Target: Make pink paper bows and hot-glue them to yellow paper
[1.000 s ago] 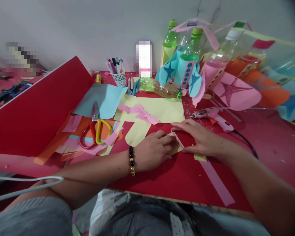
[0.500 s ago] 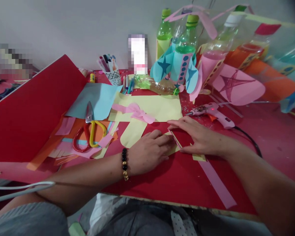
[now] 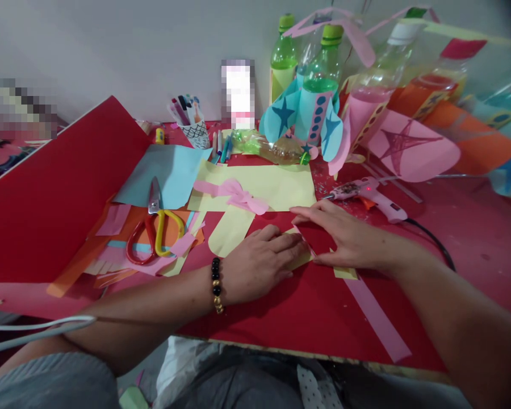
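My left hand (image 3: 262, 262) lies palm down on the red table (image 3: 306, 309), fingers together, pressing a small yellow paper piece (image 3: 301, 257). My right hand (image 3: 344, 236) rests flat just to its right, fingers stretched out over the same folded paper and a thin pink strip. A long pink paper strip (image 3: 377, 318) runs from under my right wrist toward the table's front edge. A beaded bracelet (image 3: 215, 284) sits on my left wrist.
Scissors (image 3: 155, 227) with red and yellow handles lie on paper scraps at left. A hot glue gun (image 3: 372, 196) lies right of the yellow sheet (image 3: 276, 187). Decorated bottles (image 3: 315, 108), a pen cup (image 3: 193, 128) and a red board (image 3: 55, 199) stand around.
The view shifted slightly down and left between the earliest frame and now. My left fingers slid a little further over the small paper; both hands otherwise stay in place.
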`<action>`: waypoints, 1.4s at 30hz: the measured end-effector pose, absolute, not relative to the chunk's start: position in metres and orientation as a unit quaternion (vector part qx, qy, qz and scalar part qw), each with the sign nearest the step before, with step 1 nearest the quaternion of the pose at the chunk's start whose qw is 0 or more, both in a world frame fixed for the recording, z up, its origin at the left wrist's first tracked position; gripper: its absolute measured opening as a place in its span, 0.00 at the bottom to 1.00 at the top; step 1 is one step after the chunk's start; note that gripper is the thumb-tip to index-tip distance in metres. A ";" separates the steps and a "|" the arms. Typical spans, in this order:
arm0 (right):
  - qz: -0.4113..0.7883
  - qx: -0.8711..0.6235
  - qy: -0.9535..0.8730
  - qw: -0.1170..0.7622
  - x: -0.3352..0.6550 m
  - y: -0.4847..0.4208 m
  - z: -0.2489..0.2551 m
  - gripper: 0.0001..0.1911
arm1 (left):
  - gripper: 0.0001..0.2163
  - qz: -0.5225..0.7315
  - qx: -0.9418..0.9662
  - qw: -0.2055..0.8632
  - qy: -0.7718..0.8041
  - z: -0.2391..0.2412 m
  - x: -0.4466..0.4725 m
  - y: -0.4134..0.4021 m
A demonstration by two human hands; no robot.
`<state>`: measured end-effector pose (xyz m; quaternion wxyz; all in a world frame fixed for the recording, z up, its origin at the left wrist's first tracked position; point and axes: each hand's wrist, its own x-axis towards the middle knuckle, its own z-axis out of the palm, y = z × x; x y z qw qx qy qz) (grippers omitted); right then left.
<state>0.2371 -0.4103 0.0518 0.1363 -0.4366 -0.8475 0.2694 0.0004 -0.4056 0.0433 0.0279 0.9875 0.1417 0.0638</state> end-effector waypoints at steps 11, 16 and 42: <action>0.263 -0.435 -0.851 0.135 0.238 -0.411 0.051 0.44 | 0.20 0.056 0.988 0.038 0.141 0.044 0.001 -0.404; 0.260 -0.443 -0.850 0.121 0.237 -0.411 0.052 0.44 | 0.19 0.052 0.987 0.039 0.145 0.045 0.002 -0.405; 0.267 -0.442 -0.847 0.128 0.240 -0.412 0.049 0.45 | 0.19 0.040 0.982 0.067 0.174 0.046 0.003 -0.406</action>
